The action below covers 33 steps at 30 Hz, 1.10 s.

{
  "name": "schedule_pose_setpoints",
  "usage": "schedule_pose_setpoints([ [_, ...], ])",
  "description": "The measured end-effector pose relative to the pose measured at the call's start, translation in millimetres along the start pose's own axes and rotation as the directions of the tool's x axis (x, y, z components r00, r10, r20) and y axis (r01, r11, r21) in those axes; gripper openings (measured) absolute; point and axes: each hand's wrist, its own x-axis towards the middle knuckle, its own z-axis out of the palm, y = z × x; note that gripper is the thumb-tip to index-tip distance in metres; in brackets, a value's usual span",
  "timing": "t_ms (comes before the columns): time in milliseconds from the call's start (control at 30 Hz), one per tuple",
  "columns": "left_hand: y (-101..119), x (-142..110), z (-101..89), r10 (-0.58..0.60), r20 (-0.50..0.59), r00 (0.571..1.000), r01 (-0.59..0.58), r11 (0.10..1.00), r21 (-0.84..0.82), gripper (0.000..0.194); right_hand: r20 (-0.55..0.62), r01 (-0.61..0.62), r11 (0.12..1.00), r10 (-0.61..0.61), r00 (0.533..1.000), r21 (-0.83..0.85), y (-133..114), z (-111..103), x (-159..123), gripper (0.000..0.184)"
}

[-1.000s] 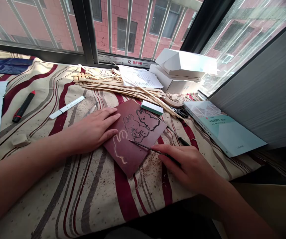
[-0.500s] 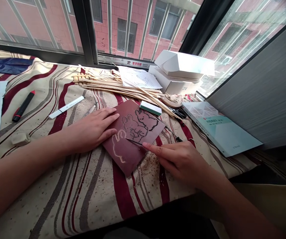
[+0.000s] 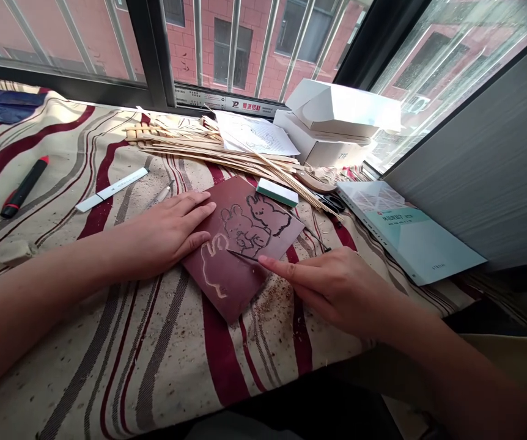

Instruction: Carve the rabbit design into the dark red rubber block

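Our left hand (image 3: 167, 235) lies flat on the dark red lino block (image 3: 224, 287), pinning it to the striped cloth (image 3: 176, 366). Our right hand (image 3: 332, 290), apart from the left, grips a slim carving tool (image 3: 243, 256), its tip at the carved rabbits (image 3: 245, 226). Wood-coloured shavings (image 3: 272, 299) scatter beside the block. Beyond lie a green-and-white eraser (image 3: 277, 193), thin bamboo strips (image 3: 217, 150) and a book (image 3: 410, 232).
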Motion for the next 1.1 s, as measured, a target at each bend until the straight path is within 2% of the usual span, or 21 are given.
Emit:
schedule_pose_setpoints([
  [133, 0, 0, -0.8, -0.001, 0.007, 1.0, 0.001, 1.0, 0.003, 0.083, 0.018, -0.004, 1.0, 0.004, 1.0, -0.016, 0, 0, -1, 0.051],
  [267, -3, -1, 1.2, 0.02, -0.011, 1.0, -0.02, 1.0, 0.013, 0.081, -0.047, 0.006, 0.999, -0.008, 0.999, -0.051, 3, 5, -2, 0.052],
  [400, -6, 0, 3.0, 0.025, -0.02, 0.999, -0.025, 1.0, 0.013, 0.08, 0.001, 0.023, 0.992, -0.023, 1.0, -0.121, 2, 2, -1, 0.052],
  [567, -4, 1, 0.9, 0.008, -0.003, 1.0, -0.008, 0.999, 0.033, 0.086, 0.038, 0.059, 0.992, -0.055, 0.998, -0.115, 2, -5, 0, 0.053],
  [1100, 0, 1, -1.9, -0.006, 0.033, 0.999, 0.005, 0.999, 0.037, 0.081, 0.058, 0.059, 0.987, -0.051, 0.997, -0.151, 1, -8, 1, 0.062],
])
